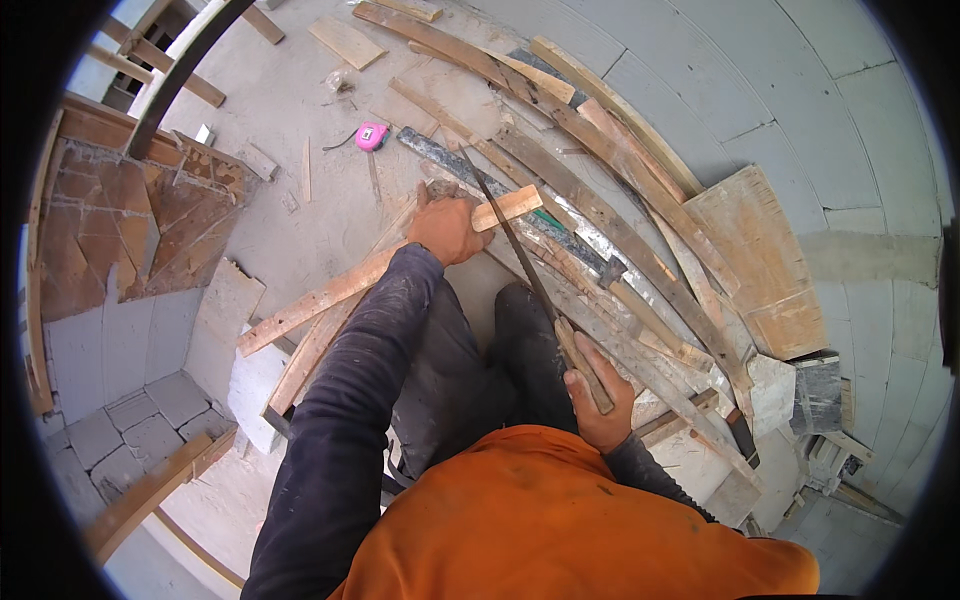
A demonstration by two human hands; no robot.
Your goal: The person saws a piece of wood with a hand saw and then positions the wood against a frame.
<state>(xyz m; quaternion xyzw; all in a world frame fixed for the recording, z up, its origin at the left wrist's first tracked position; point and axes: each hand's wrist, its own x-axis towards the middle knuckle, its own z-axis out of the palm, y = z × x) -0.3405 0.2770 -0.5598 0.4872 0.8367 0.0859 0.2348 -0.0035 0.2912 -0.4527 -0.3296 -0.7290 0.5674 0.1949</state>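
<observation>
My left hand grips a narrow pale wooden strip, whose short end sticks out to the right of my fingers. My right hand is wrapped round the worn wooden handle of a long-bladed hand saw. The blade runs up and left across the strip, just right of my left hand. A pink tape measure lies on the dusty floor beyond my left hand. Under and beside the strip are more long boards and a speckled dark bar.
Long boards lie in a pile along the grey block wall at the right, with a weathered plywood panel. At the upper left stand timber pieces and a stained, boarded structure. Offcuts are scattered over the floor.
</observation>
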